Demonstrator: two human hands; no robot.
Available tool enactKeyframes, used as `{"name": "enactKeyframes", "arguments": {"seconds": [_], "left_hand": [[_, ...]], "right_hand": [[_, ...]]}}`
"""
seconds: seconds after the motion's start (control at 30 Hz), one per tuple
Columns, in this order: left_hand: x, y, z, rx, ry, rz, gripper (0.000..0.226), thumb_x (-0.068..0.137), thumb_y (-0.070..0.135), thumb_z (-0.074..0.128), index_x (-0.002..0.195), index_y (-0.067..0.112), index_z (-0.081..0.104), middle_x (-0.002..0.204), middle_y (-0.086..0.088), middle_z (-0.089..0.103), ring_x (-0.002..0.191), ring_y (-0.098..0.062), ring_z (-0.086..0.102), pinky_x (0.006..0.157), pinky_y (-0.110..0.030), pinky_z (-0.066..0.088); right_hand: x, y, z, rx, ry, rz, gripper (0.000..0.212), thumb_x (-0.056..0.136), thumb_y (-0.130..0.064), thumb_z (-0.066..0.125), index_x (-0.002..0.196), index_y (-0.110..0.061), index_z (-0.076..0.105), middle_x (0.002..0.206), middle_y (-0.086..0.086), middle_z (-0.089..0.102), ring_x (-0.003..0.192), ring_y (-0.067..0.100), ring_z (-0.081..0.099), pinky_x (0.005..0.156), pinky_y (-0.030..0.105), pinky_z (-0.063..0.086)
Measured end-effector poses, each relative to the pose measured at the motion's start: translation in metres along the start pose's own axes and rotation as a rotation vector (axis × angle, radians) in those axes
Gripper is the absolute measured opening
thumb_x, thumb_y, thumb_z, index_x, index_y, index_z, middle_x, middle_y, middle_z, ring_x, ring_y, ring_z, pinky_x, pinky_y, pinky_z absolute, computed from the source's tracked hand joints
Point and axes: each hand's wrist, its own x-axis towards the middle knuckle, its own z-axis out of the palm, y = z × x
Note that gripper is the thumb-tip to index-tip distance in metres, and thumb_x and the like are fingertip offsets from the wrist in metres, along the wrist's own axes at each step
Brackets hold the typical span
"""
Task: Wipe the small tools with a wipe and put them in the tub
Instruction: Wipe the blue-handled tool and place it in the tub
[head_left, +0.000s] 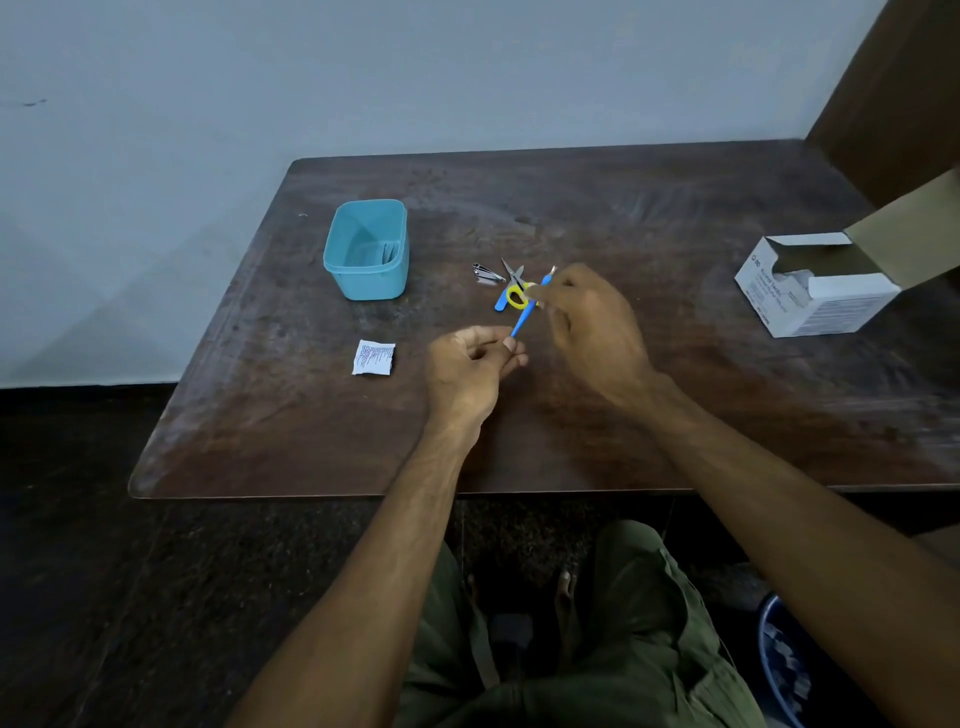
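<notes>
L hand (475, 358) pinches lower end of blue tool (524, 312); R hand (587, 317) curled round its upper part; scissors (514, 288), clippers (485, 274) behind on table (675, 234); tub (366, 249) far-left; wipe packet (373, 357) just left of L hand.

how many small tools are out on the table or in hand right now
3: a blue-handled tool held between both hands, scissors and nail clippers on the table behind. More may lie hidden.
</notes>
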Motion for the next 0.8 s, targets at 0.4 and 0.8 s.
{"name": "enactKeyframes", "arguments": {"seconds": [0.4, 0.8], "left_hand": [[-0.002, -0.006, -0.004, 0.397, 0.211, 0.414, 0.018, 0.083, 0.004, 0.065, 0.094, 0.014, 0.075, 0.077, 0.013, 0.071, 0.076, -0.001, 0.069, 0.079, -0.029, 0.056], [0.000, -0.009, -0.005, 0.322, 0.226, 0.424, 0.013, 0.082, 0.001, 0.067, 0.090, 0.011, 0.071, 0.078, 0.007, 0.072, 0.074, -0.002, 0.069, 0.074, -0.022, 0.055]], "right_hand": [[-0.001, -0.015, 0.012, -0.007, 0.011, -0.031, 0.032, 0.088, -0.016, 0.048, 0.110, -0.017, 0.071, 0.098, 0.008, 0.062, 0.088, 0.031, 0.060, 0.064, 0.038, 0.052], [-0.018, -0.029, 0.018, -0.013, -0.020, -0.096, 0.035, 0.091, -0.020, 0.041, 0.112, -0.013, 0.068, 0.095, 0.009, 0.061, 0.084, 0.032, 0.059, 0.057, 0.041, 0.052]]}}
